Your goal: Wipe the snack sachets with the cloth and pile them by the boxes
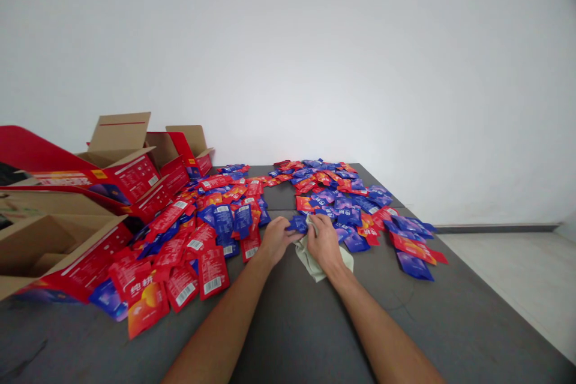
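Near the middle of the dark table (292, 318), my left hand (275, 240) grips one end of a blue snack packet (297, 224). My right hand (323, 241) is closed on a pale green cloth (310, 261), which it holds against the packet's other end. Part of the cloth hangs down onto the table under my right hand and wrist. Left of my hands lies a heap of red and blue packets (213, 222), several with barcodes facing up. Just beyond my right hand, more purple-blue and red packets (348, 214) lie spread out.
Open red cardboard boxes (99, 252) with raised brown flaps line the left side. A small group of packets (414, 265) lies near the table's right edge. Further packets (310, 169) cover the far end, by the white wall (288, 60). Pale floor (517, 276) shows at right.
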A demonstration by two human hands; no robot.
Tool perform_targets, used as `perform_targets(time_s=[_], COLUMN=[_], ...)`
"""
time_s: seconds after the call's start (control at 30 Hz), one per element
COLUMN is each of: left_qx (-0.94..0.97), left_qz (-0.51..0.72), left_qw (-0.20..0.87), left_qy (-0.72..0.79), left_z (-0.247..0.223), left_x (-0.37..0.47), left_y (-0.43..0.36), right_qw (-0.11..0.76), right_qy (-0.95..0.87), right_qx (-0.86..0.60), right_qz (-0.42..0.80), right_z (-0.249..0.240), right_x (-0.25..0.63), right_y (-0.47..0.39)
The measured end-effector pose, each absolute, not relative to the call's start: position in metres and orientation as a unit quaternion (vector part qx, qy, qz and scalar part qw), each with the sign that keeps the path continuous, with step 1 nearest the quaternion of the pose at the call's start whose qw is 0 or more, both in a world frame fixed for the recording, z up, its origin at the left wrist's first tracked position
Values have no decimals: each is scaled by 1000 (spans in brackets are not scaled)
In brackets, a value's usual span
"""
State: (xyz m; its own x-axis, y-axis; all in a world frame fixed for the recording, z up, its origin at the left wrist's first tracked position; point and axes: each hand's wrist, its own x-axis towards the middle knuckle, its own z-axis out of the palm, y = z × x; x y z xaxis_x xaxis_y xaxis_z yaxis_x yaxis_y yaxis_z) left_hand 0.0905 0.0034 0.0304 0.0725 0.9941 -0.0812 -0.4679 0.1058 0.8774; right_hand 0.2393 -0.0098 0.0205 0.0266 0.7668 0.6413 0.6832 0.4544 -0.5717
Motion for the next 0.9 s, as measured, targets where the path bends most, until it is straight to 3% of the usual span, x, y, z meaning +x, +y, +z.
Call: perform_targets(time_s=[0.1, 0.5, 0.77, 0.9], left_qx=[330, 407, 410, 409], left_qz=[577, 551, 542, 550], left_qw=[692, 692, 698, 692], left_qy=[283, 229, 226, 227], left_z=[33, 31, 39, 38], left_x=[79, 77, 76, 77], left_y=[-9, -12, -22, -22], right_qw=[496, 448, 526, 520], right_qy=[-711, -814, -731, -744], right_qx=[-496, -354, -433, -418], right_qz=[55, 106, 40, 42], right_z=[24, 31, 31, 32], right_x=[236, 215, 224, 222], right_y=[-13, -32, -25, -27])
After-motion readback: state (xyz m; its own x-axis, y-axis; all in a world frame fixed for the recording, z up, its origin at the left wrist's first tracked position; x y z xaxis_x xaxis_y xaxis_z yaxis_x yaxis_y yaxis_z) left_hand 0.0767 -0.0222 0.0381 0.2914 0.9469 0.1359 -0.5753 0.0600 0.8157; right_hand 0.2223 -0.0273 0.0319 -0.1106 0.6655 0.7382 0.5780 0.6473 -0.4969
